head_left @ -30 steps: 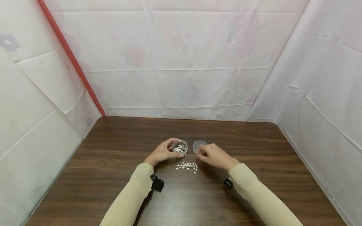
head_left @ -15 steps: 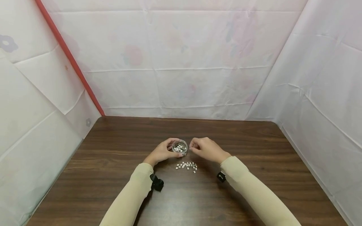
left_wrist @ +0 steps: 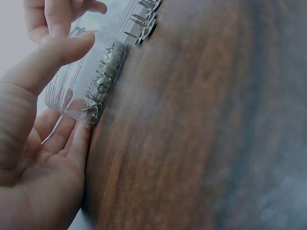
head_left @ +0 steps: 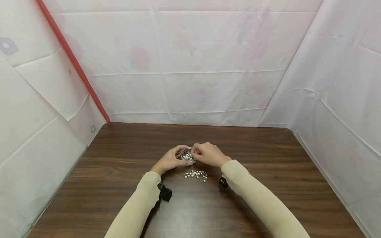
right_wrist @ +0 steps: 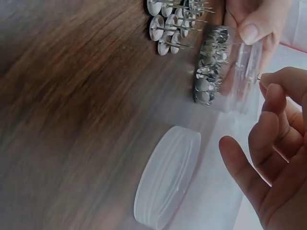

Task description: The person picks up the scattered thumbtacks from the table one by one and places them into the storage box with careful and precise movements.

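My left hand [head_left: 170,161] holds a clear round jar [left_wrist: 72,81] on the table, thumb on the near side and fingers round the far side. Silver thumbtacks [right_wrist: 208,67] fill its lower part. At the open mouth is my right hand [head_left: 209,154], its thumb and finger pinching a small thumbtack [right_wrist: 259,77], of which little shows. Several loose thumbtacks [head_left: 196,174] stand in front of the jar, heads down and points up in the right wrist view. Beside the jar lies a clear lid [right_wrist: 168,177], hidden behind the right hand in the head view.
The brown wood-grain table [head_left: 125,142] spreads around both hands. Pale floral cloth [head_left: 190,66] hangs at the back and both sides, with a red strip [head_left: 74,61] running down the left corner. A black wrist camera [head_left: 165,192] sits under the left cuff.
My right hand has moved left from over the lid to the jar's mouth. The left hand keeps its hold on the jar, and the loose thumbtacks have stayed in place.
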`<state>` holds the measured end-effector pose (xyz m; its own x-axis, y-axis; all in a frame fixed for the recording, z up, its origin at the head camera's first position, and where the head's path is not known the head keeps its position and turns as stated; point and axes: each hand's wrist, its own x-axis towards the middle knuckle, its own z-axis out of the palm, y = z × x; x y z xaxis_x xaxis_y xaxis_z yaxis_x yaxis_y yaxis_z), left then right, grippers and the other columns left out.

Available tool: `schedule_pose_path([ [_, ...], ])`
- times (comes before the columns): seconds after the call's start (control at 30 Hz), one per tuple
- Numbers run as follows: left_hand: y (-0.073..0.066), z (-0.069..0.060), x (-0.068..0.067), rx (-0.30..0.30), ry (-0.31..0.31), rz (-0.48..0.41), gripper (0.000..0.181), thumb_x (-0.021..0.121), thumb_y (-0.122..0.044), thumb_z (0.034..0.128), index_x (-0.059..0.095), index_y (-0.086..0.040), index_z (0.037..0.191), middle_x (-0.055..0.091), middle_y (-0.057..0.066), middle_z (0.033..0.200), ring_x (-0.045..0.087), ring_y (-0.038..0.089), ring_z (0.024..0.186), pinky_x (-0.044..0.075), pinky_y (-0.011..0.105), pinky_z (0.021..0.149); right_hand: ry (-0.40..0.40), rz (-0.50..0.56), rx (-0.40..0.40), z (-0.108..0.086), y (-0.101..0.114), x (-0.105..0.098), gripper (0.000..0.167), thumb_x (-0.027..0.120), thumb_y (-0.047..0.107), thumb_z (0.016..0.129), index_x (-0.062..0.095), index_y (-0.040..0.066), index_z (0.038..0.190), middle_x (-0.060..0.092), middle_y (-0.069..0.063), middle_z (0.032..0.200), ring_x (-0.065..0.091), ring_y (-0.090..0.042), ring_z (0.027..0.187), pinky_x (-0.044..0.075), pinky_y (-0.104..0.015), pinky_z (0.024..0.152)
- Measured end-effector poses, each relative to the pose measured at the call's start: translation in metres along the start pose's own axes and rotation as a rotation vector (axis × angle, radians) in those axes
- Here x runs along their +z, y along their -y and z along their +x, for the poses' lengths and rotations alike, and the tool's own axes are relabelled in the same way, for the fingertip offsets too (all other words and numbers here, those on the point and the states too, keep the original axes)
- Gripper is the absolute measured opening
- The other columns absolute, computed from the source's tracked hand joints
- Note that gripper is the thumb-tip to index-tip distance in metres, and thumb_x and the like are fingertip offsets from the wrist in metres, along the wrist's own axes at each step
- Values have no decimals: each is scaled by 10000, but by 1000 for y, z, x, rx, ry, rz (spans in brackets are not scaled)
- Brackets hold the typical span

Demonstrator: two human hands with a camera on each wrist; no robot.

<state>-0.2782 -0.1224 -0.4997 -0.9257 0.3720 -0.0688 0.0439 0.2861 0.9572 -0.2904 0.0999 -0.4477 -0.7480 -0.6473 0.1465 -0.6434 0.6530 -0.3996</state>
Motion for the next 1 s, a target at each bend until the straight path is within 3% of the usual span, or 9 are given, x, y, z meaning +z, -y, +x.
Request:
schedule_pose_path([
  [0.43, 3, 0, 1, -1, 2, -8, 737, 889, -238, 792, 524, -189, 1430, 482, 64, 1463, 420, 304, 1385, 378, 485, 1122, 24, -2, 15, 5, -5, 8, 145, 656, 232, 992, 710, 163, 1109, 574, 131, 698, 477, -43, 512, 431, -231, 479],
  [0.77, 3, 0, 1, -7, 4, -4, 736, 885, -262, 797, 520, -210, 1435, 470, 68, 1475, 406, 312, 1396, 368, 490, 1128, -2, 20, 4, -9, -5, 2, 156, 662, 240, 995, 695, 162, 1125, 627, 115, 754, 523, -25, 552, 466, -244, 508],
  [1.0, 0, 0, 2, -14, -27, 0, 732, 907, -261, 769, 549, -206, 1405, 521, 55, 1411, 475, 281, 1341, 418, 444, 1096, -1, 13, -7, -20, -3, -3, 154, 661, 235, 995, 694, 163, 1127, 589, 139, 714, 487, -27, 518, 439, -230, 483],
])
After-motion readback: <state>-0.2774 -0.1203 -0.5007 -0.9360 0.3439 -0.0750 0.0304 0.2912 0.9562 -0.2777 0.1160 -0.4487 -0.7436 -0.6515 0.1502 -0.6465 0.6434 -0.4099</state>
